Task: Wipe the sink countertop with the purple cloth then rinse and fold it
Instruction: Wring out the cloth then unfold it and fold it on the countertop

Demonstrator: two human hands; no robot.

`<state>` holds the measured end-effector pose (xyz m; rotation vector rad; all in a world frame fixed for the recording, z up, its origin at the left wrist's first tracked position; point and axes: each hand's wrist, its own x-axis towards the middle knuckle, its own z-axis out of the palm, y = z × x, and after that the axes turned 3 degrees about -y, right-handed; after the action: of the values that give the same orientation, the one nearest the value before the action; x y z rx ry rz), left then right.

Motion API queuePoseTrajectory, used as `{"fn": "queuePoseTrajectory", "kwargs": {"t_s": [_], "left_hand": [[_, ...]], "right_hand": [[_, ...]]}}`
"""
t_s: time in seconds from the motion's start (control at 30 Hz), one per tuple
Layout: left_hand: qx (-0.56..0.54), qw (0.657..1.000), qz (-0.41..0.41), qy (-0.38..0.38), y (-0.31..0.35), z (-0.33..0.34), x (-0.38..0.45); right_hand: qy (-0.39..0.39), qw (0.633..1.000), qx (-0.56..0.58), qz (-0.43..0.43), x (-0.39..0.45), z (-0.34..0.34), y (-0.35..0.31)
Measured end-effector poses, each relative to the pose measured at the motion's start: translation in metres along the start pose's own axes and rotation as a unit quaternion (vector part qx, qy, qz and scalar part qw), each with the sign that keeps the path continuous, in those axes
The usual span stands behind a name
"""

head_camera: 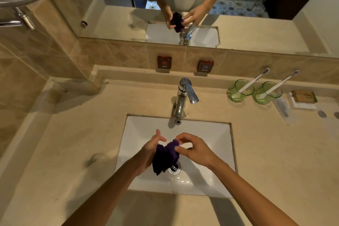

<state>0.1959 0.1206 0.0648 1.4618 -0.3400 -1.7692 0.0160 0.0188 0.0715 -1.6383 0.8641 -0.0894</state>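
Over sink (211, 134): purple cloth (166, 156) between grips

Two green glasses (242, 91) holding toothbrushes (254, 80) are standing at right; HOT and COLD signs (164, 62) are sitting above the faucet (184, 95)

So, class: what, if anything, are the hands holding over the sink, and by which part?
Both hold the crumpled purple cloth: the left hand grips its left side, the right hand pinches its top edge; the rest hangs down.
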Motion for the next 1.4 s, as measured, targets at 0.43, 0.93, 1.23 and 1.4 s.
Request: {"fn": "queuePoseTrajectory", "kwargs": {"t_s": [0.43,0.93,1.23,1.4], "left_hand": [[0.200,0.960,0.191,-0.048,0.063,0.022,-0.045],[0.495,0.843,0.210,-0.024,0.148,0.005,-0.116],[0.605,0.743,0.283,0.047,0.196,0.037,-0.140],[0.613,0.715,0.330,0.066,0.201,0.039,-0.148]], "right_hand": [[0.011,0.991,-0.065,-0.114,-0.003,0.005,-0.043],[0.015,0.989,0.118,-0.092,-0.048,-0.027,-0.134],[0.152,0.957,-0.213,-0.124,-0.070,-0.052,-0.172],[0.169,0.933,-0.310,-0.071,-0.086,-0.073,-0.149]]}}
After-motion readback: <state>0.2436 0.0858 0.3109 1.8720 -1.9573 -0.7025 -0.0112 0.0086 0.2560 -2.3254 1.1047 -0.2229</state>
